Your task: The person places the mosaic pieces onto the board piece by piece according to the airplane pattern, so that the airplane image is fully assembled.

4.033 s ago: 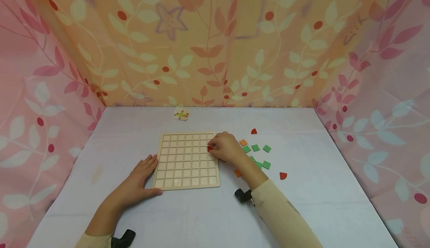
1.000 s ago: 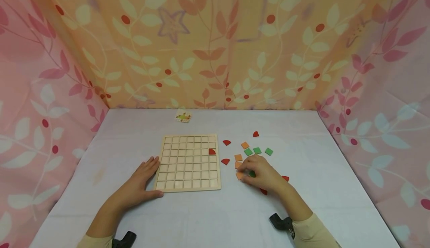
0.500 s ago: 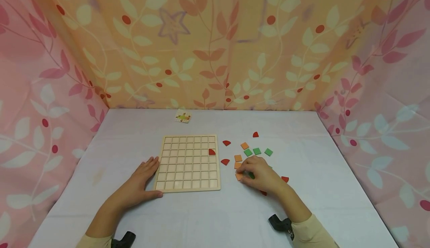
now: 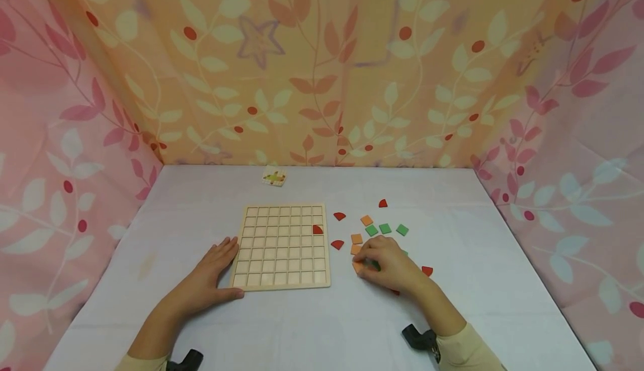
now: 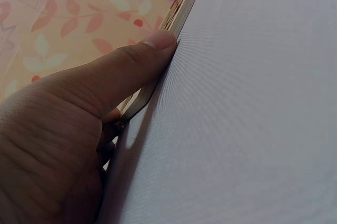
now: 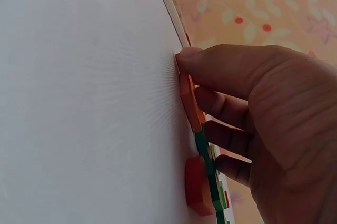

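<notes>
Lying on the white-covered table (image 4: 292, 332), the wooden grid board (image 4: 275, 247) has the left hand (image 4: 216, 267) spread around its near-left corner. To its right, the right hand (image 4: 389, 262) pinches an orange square tile (image 4: 358, 267). One red quarter-circle tile (image 4: 317, 229) sits in the board's rightmost column.
</notes>
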A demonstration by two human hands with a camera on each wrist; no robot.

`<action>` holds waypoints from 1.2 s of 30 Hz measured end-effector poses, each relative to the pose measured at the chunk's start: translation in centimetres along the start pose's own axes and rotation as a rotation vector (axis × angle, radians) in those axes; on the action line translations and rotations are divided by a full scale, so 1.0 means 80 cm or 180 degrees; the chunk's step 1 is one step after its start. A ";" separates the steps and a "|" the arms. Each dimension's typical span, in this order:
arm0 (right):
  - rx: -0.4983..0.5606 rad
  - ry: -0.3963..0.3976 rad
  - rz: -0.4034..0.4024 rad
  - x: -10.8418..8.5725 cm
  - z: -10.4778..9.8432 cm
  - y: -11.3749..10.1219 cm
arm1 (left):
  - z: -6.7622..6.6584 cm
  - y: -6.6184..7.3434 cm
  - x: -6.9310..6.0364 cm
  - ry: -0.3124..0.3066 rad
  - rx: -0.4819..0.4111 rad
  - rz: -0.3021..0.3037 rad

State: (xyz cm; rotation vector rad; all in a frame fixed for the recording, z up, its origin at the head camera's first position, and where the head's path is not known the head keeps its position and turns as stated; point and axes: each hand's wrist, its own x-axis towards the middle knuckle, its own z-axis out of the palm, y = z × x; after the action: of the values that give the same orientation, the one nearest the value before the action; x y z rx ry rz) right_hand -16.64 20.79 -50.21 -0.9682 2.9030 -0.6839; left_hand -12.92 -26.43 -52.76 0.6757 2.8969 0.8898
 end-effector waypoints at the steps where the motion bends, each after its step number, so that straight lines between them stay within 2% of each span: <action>1: -0.0017 0.0002 0.0008 0.000 0.001 0.000 | 0.000 0.000 0.000 -0.0002 -0.0002 -0.0004; 11: -0.0107 0.0022 0.0004 0.000 0.002 -0.003 | -0.001 0.003 0.000 -0.0040 -0.0079 -0.0049; 22: -0.0165 -0.0013 0.0043 0.001 0.004 -0.004 | 0.000 -0.002 -0.002 0.0024 -0.0032 0.0039; 36: -0.0092 0.0134 0.0008 0.002 0.002 -0.006 | -0.003 0.003 0.000 -0.0011 -0.0077 -0.0032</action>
State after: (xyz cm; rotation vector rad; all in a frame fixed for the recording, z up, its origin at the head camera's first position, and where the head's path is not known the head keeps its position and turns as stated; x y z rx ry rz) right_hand -16.49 20.27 -50.17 -0.9647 2.9578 -0.6722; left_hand -12.86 -26.35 -52.44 0.6598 2.8790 0.9200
